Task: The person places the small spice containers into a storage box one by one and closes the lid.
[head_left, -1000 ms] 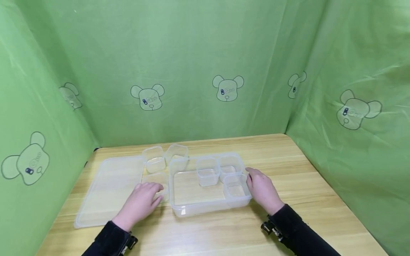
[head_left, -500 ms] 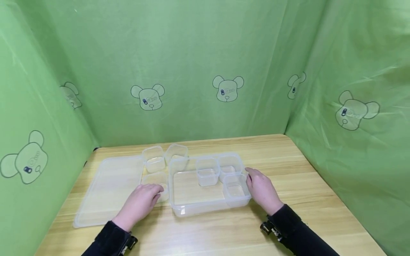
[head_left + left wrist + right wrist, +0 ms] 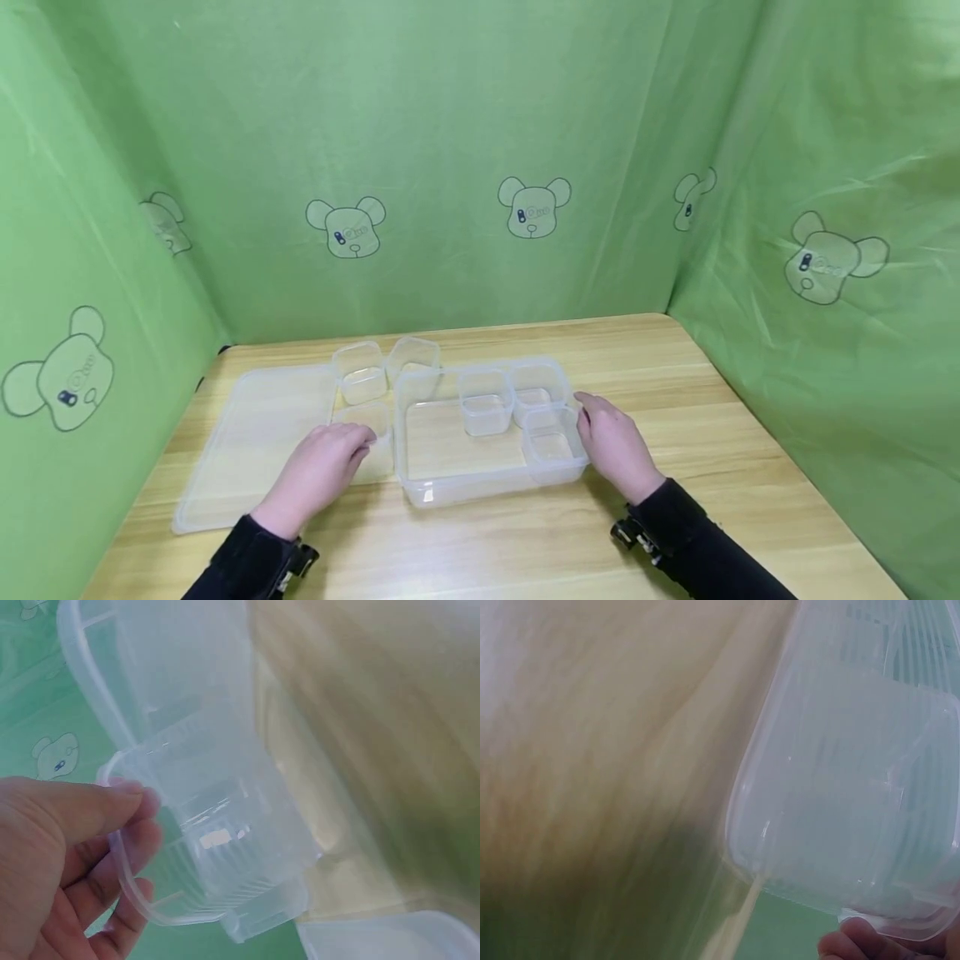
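My left hand (image 3: 321, 465) pinches the near rim of a small clear plastic container (image 3: 377, 458), just left of a large clear plastic box (image 3: 480, 485). In the left wrist view, the thumb and fingers (image 3: 101, 810) close on the rim of the small container (image 3: 217, 840). My right hand (image 3: 618, 446) holds the right end of the large box; the right wrist view shows its fingertips (image 3: 855, 937) at the box's corner rim. Inside the box's right half stand three small containers, one at the back middle (image 3: 486, 412), one back right (image 3: 542, 385), one front right (image 3: 551, 442).
Two more small containers stand behind, one further left (image 3: 362, 373) and one (image 3: 415, 357) at the box's back left corner. A flat translucent lid (image 3: 258, 442) lies at the left of the wooden table (image 3: 712, 425). Green curtains (image 3: 450, 125) enclose the back and sides.
My left hand has shifted slightly up and left in the head view, its fingers now at the small container's rim. The right hand and the large box have stayed in place.
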Motion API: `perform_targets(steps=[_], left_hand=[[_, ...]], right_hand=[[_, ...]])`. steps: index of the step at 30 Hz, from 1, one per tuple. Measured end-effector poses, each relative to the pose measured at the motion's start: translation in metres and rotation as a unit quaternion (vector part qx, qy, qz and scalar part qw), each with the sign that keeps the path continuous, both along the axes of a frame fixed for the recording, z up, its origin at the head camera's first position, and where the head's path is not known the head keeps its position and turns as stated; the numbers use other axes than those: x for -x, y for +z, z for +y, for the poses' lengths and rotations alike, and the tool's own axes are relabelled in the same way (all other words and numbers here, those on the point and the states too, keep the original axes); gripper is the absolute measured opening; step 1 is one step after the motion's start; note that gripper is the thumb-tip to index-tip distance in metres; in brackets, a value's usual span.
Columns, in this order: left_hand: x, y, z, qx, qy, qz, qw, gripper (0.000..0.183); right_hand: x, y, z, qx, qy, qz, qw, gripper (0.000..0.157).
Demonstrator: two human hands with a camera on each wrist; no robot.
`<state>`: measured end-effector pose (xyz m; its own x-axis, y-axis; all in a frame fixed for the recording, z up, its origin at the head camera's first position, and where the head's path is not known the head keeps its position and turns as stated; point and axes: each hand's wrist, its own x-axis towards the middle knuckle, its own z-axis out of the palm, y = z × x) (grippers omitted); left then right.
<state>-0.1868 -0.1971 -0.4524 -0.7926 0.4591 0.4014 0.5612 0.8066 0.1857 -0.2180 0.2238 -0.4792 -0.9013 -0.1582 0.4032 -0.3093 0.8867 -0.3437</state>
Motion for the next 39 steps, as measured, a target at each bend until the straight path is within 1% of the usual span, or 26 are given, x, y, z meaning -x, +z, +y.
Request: perform_targets(steps=[4, 8, 15, 21, 26, 29, 34, 39], left_hand=[[0.000, 0.007, -0.002, 0.003, 0.003, 0.001, 1.0000, 0.017], [0.001, 0.013, -0.003, 0.005, -0.001, 0.016, 0.9999, 0.017], [0.005, 0.031, -0.002, 0.011, -0.010, 0.045, 0.9989, 0.017], [0.011, 0.046, 0.005, 0.012, -0.016, 0.070, 0.9974, 0.014], [0.014, 0.057, 0.015, 0.009, -0.020, 0.094, 0.9953, 0.015], [0.015, 0.062, 0.021, 0.007, -0.023, 0.103, 0.9944, 0.015], [0.019, 0.066, 0.031, 0.000, -0.040, 0.110, 0.9931, 0.015], [0.024, 0.064, 0.039, -0.009, -0.062, 0.114, 0.9916, 0.015]], right_hand=[[0.000, -0.001, 0.000, 0.006, -0.002, -0.006, 1.000, 0.031], [0.000, 0.000, 0.000, 0.005, -0.004, -0.009, 1.000, 0.031], [0.000, -0.001, 0.001, 0.009, -0.004, -0.008, 1.000, 0.032], [0.001, -0.002, 0.001, 0.016, -0.006, -0.008, 1.000, 0.032], [0.001, -0.002, 0.001, 0.019, -0.003, -0.006, 1.000, 0.032], [0.000, -0.001, 0.001, 0.021, -0.001, -0.004, 1.000, 0.032], [0.000, -0.002, 0.000, 0.025, -0.005, -0.007, 1.000, 0.032], [0.000, -0.003, 0.000, 0.025, -0.006, -0.008, 1.000, 0.032]])
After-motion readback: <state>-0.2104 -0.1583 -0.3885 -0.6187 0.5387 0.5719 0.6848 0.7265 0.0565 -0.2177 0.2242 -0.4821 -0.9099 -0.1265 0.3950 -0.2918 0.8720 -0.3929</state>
